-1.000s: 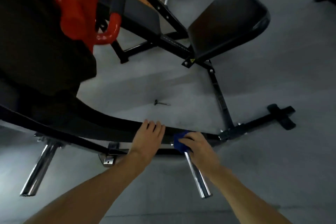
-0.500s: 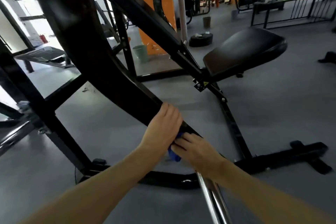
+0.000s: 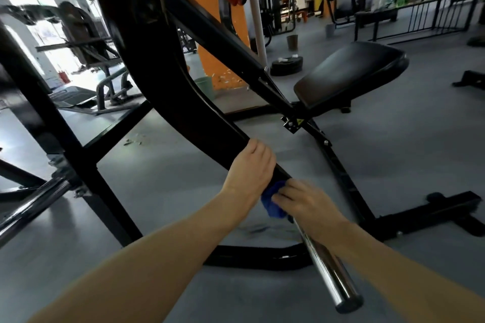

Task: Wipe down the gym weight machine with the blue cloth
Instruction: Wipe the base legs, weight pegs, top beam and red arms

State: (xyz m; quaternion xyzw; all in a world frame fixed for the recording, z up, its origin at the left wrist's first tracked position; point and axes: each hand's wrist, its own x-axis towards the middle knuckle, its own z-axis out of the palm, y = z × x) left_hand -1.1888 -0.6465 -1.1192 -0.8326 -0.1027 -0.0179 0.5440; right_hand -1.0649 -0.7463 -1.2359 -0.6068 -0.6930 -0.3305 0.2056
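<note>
The wiping step appears to be in hand at the low end of the gym weight machine's curved black arm [image 3: 183, 102], just where the chrome peg [image 3: 325, 267] juts out. The blue cloth [image 3: 273, 203] is bunched and pinched against that junction by the curled fingers of the right hand [image 3: 307, 204], while the arm is gripped just above by the left hand [image 3: 249, 168], its fingers wrapped over the far edge as if for steadying. The next move is judged to call for the cloth to be drawn down along the peg or up the arm, with the bracing hand shifted clear of its path. One cloth is counted, two hands, one chrome peg near at hand, one padded black seat [image 3: 349, 73], and one weight plate [image 3: 286, 64] lying on the grey floor [image 3: 393, 152].
</note>
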